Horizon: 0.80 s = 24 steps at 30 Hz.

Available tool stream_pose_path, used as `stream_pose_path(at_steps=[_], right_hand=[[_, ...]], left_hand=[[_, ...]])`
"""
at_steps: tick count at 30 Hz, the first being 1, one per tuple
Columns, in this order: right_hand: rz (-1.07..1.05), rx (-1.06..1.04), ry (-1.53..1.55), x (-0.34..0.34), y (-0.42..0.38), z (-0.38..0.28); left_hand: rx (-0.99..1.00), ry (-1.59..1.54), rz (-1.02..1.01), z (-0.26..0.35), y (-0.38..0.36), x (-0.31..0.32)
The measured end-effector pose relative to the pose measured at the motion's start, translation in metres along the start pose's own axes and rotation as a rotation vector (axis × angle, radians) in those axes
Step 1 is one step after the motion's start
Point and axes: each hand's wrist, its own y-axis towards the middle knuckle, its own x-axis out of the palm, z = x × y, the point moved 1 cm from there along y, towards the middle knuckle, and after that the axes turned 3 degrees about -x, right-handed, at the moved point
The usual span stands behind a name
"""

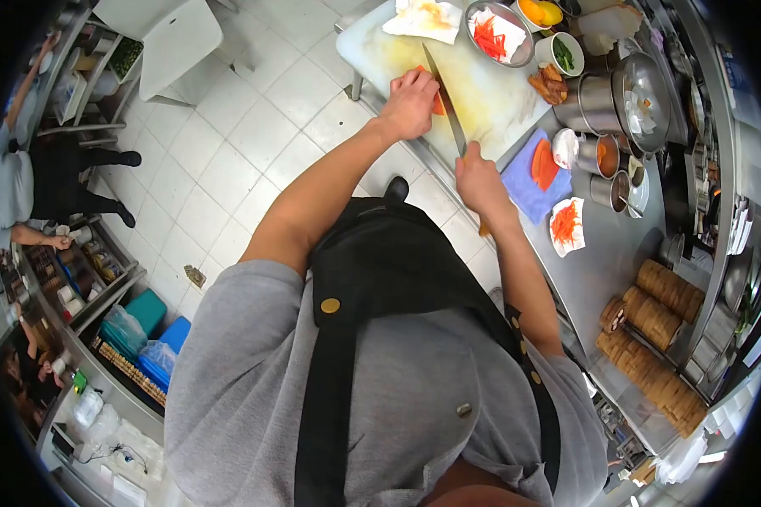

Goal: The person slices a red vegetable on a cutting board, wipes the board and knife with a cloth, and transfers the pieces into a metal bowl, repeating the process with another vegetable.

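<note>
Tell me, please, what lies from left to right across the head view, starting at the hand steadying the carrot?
Left hand on the carrot → knife → right hand → blue cloth → shredded carrot on paper → stacked bamboo steamers.

A blue cloth [524,182], a steel bowl [500,34] of carrot strips and stacked bamboo steamers [659,325] sit on the counter.

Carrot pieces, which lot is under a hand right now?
The carrot on the cutting board, pinned by the left hand; the others sit untouched in bowls and on cloths.
</note>
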Motion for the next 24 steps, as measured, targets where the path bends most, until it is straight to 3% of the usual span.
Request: stream_pose_path(at_steps=[4, 6, 9, 15, 24], right_hand=[[-0.032, 0.024, -0.009, 0.021, -0.015, 0.011], [0.122, -0.016, 0.060, 0.048, -0.009, 0.015], [0.097, 0.001, 0.059, 0.051, 0.010, 0.017], [0.115, 0.043, 0.015, 0.022, -0.008, 0.021], [0.069, 0.034, 0.030, 0.005, -0.012, -0.010]], left_hand=[[0.004, -0.020, 0.004, 0.000, 0.000, 0.000], [0.014, -0.052, 0.069, 0.001, -0.001, 0.000], [-0.003, 0.003, 0.024, 0.000, 0.000, -0.002], [0.070, -0.012, -0.086, -0.012, 0.004, -0.013], [0.091, 0.048, -0.057, -0.010, 0.007, -0.014]])
